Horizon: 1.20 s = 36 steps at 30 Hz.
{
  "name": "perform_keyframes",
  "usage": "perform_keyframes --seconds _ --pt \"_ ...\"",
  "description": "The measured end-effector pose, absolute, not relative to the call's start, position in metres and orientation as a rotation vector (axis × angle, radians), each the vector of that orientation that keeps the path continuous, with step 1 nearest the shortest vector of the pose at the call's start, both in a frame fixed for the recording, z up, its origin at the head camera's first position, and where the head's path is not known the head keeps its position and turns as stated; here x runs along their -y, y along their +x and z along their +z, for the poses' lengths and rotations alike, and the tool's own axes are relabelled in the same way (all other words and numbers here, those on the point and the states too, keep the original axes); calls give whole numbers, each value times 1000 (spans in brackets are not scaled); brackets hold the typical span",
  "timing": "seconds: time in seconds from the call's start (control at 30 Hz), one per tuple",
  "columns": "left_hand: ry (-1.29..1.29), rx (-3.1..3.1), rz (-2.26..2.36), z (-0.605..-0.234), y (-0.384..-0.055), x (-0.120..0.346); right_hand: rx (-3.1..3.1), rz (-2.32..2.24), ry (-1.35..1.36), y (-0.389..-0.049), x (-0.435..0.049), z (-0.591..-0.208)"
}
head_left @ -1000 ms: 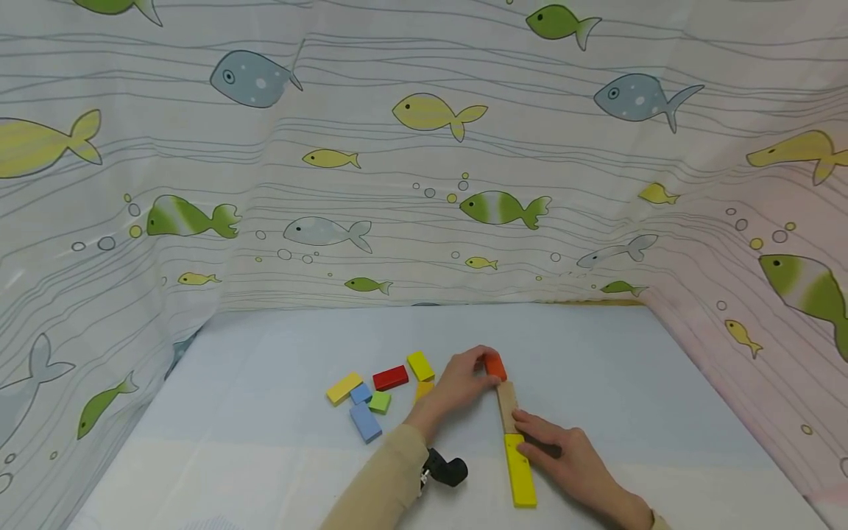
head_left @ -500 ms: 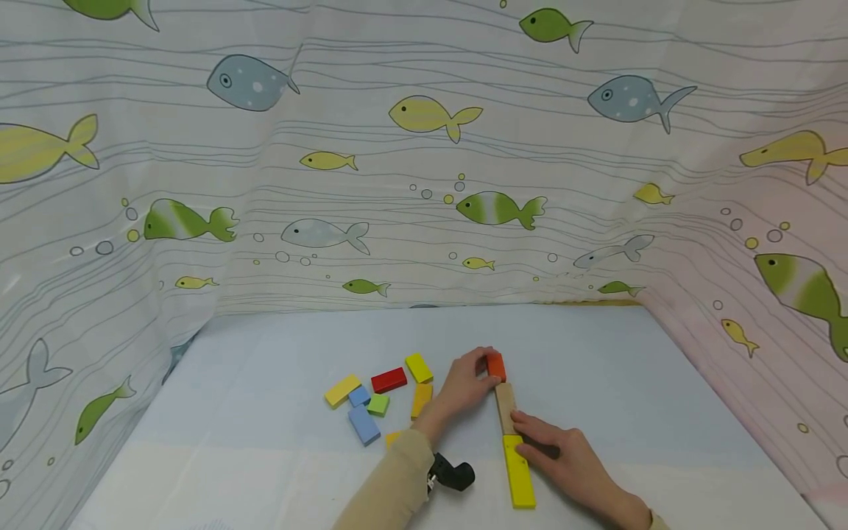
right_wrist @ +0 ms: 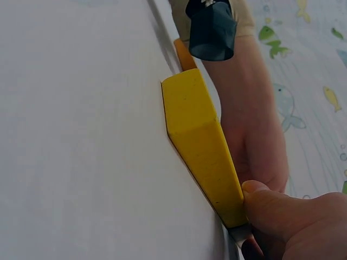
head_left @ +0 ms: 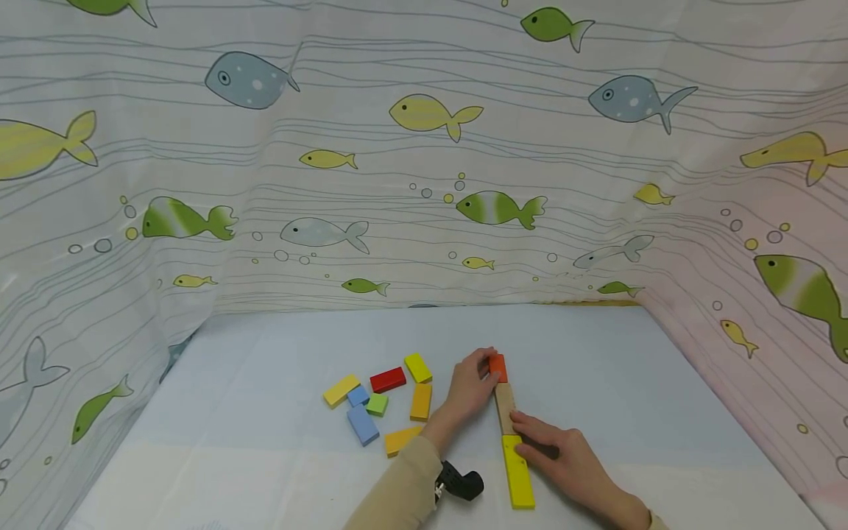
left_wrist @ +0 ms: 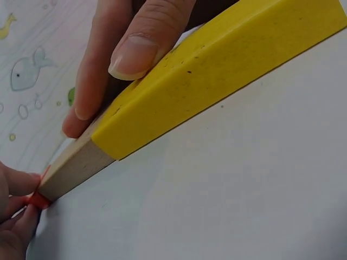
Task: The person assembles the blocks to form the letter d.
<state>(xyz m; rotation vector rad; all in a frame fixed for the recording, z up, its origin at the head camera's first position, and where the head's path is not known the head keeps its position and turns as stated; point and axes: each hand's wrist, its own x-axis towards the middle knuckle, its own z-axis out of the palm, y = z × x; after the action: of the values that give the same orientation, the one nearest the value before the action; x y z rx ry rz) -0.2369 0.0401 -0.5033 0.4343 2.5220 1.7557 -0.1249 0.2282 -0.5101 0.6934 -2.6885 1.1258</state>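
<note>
Three blocks lie end to end in a row on the table. Farthest is an orange-red block (head_left: 499,368), a bare wooden block (head_left: 505,409) comes in the middle, and a long yellow block (head_left: 518,472) lies nearest. My left hand (head_left: 472,383) pinches the orange-red block between thumb and fingers, as the left wrist view also shows. From the right side my right hand (head_left: 568,456) touches the row, its thumb on the yellow block and its extended fingers along the wooden block. The right wrist view shows the right thumb (right_wrist: 271,208) against the yellow block's side.
Left of the row lie loose blocks: red (head_left: 388,380), yellow (head_left: 418,367), orange (head_left: 420,402), green (head_left: 377,404) and several more. A black wrist camera (head_left: 464,482) hangs under the left forearm. Fish-patterned curtains (head_left: 424,221) stand around the table.
The left hand and the orange-red block have shifted slightly right, bringing the block more into line with the wooden one. The left forearm has swung right, uncovering orange blocks. The right hand stays put.
</note>
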Motion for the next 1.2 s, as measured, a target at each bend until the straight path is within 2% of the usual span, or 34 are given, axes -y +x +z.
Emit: perform_keyframes --seconds 1.2 --pt "479 -2542 1706 -501 -229 -41 2706 1097 641 -123 -224 -508"
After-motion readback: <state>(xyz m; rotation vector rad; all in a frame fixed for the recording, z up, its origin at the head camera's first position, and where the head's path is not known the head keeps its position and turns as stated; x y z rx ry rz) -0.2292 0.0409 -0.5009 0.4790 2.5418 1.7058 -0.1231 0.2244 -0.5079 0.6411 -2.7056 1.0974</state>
